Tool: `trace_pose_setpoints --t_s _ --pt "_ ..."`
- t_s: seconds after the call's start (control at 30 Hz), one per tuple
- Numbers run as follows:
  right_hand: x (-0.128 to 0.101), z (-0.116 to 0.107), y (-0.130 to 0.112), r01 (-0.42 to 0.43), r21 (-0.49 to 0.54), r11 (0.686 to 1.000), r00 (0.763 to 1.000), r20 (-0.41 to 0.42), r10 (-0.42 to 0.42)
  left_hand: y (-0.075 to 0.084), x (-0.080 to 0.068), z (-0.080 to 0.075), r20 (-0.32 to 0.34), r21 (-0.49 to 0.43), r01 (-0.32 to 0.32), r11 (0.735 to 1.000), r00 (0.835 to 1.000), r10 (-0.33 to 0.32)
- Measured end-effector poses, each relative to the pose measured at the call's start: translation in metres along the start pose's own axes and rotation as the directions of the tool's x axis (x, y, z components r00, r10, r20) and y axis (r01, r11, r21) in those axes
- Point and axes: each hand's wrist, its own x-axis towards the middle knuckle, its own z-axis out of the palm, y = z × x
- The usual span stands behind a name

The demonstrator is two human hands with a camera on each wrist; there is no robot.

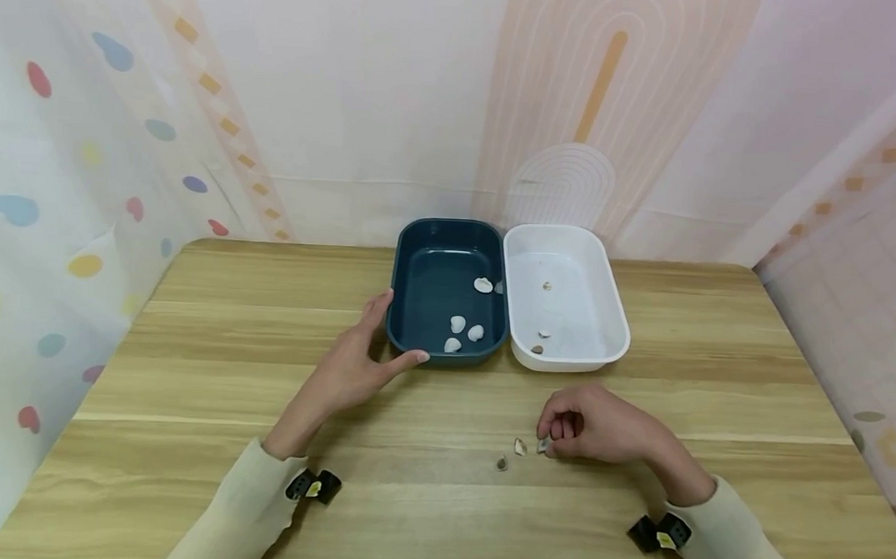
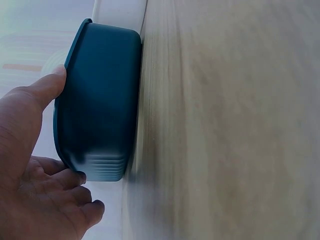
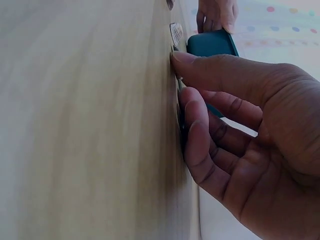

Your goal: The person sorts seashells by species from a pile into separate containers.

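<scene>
Right hand pinching shell; left hand — blue tray

Pale wood-grain counter. Behind it, cream wall with peach arch motif; spotted pastel sheet at left. Soft, even light.

Two tubs stand side by side at the table's far middle: left tub holding four shells, right tub touching it. Near these, two loose shells lie on the table, just left of the right hand; the left hand rests against the left tub's left wall.
</scene>
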Motion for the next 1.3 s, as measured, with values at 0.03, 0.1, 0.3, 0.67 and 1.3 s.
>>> trace_pose_setpoints --t_s 0.03,0.1,0.3,0.67,1.3 --pt "0.000 0.000 0.000 0.003 -0.003 1.000 1.000 0.001 -0.003 0.000 0.000 0.000 0.000 0.000 0.001 1.000 1.000 -0.001" --pt "-0.001 -0.001 0.000 0.007 -0.005 1.000 1.000 0.004 -0.007 0.001 0.000 0.000 0.001 -0.001 0.006 1.000 1.000 -0.006" --pt "-0.002 -0.004 -0.002 0.007 -0.013 1.000 1.000 -0.014 -0.007 0.003 0.000 0.000 -0.007 -0.006 0.006 1.000 1.000 -0.006" --pt "-0.006 -0.008 -0.007 0.026 -0.073 0.997 0.989 -0.144 -0.036 0.002 0.000 0.001 -0.002 0.002 0.009 1.000 1.000 -0.009" --pt "-0.009 -0.026 -0.015 0.056 -0.072 0.996 0.967 -0.245 -0.072 0.003 -0.001 0.000 -0.013 -0.013 -0.003 1.000 1.000 0.003"
